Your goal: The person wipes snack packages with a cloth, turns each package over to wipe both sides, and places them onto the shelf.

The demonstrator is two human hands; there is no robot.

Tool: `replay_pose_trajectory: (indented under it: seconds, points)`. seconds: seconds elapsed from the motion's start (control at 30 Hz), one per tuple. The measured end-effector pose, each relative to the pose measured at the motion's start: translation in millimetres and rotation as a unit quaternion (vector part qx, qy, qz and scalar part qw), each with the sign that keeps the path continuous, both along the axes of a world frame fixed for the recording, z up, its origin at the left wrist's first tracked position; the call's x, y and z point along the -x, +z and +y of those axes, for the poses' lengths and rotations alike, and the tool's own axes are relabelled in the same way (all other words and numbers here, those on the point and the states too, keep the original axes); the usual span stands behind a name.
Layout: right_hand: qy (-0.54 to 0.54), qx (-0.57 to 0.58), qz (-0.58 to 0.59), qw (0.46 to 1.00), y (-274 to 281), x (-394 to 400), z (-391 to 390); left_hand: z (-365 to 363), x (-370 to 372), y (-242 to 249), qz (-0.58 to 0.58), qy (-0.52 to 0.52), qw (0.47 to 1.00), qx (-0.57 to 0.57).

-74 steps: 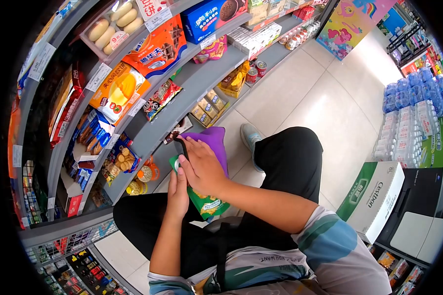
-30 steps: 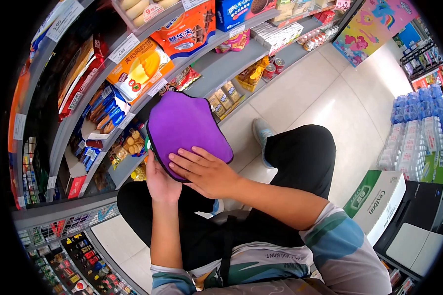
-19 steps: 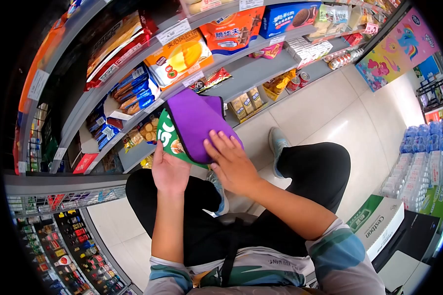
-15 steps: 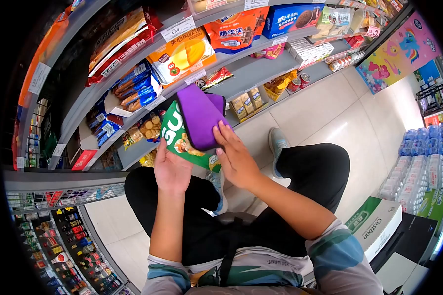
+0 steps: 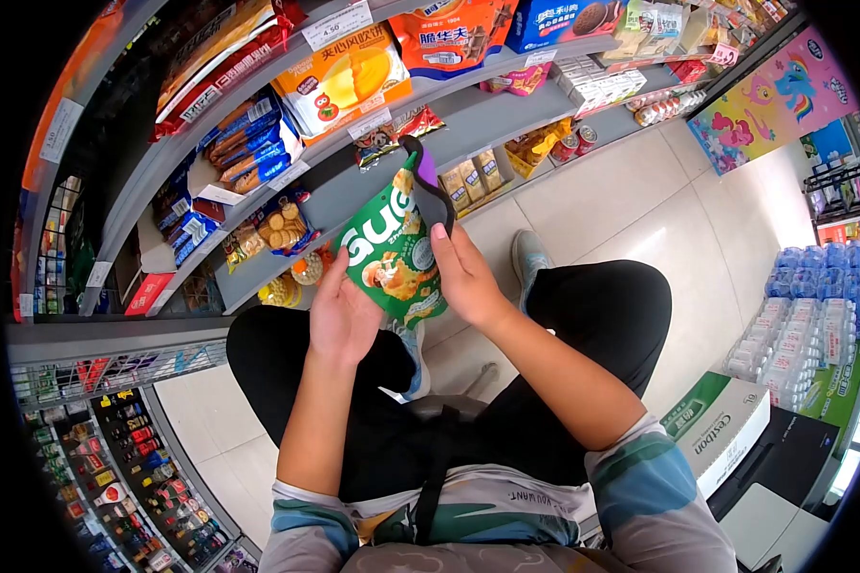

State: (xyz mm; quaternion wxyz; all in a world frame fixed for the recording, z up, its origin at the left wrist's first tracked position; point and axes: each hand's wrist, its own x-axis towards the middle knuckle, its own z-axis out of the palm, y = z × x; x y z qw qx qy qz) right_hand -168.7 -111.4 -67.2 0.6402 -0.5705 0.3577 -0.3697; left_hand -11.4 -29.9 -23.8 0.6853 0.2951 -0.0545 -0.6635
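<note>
A green snack bag (image 5: 394, 263) with white "Gu" lettering and a food picture is held upright in front of me. My left hand (image 5: 346, 320) grips its left edge, with the thumb along the side. My right hand (image 5: 470, 285) is closed on a purple cloth (image 5: 434, 198) with a dark border. The cloth is folded over the bag's upper right edge, so its grey-black underside shows and part of the bag is covered. The fingers of my right hand are partly hidden behind the cloth and bag.
Shelves ahead hold an orange biscuit pack (image 5: 342, 81), blue-wrapped snacks (image 5: 250, 143) and a small red pack (image 5: 398, 134). My bent legs flank the tiled floor (image 5: 602, 215). Bottled water (image 5: 788, 334) and a white-green carton (image 5: 721, 430) stand at right; a bottle rack (image 5: 139, 468) is at lower left.
The purple cloth has moved from lying across the bag's front to its upper right edge, uncovering the lettering. The bag and both hands have shifted slightly right.
</note>
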Motion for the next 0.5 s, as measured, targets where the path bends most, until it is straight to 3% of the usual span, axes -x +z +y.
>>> replay_pose_trajectory:
  seconds: [0.1, 0.17, 0.4, 0.47, 0.5]
  points:
    - [-0.025, 0.053, 0.01, 0.998, 6, 2, -1, 0, 1, 3, 0.001, -0.012, 1.0, 0.003]
    - [-0.054, -0.059, -0.006, 0.997, 12, 4, -5, 0, 2, 3, 0.01, -0.027, 1.0, 0.002]
    - [-0.057, -0.109, -0.015, 0.992, -12, 4, -3, -1, -7, 6, 0.02, 0.021, 0.999, 0.031]
    - [-0.041, -0.185, 0.092, 0.977, -17, 9, 1, 0, -9, 2, 0.02, 0.032, 0.999, 0.038]
    - [-0.041, -0.186, 0.092, 0.977, -23, 9, 3, 0, -9, 2, 0.021, 0.041, 0.998, 0.034]
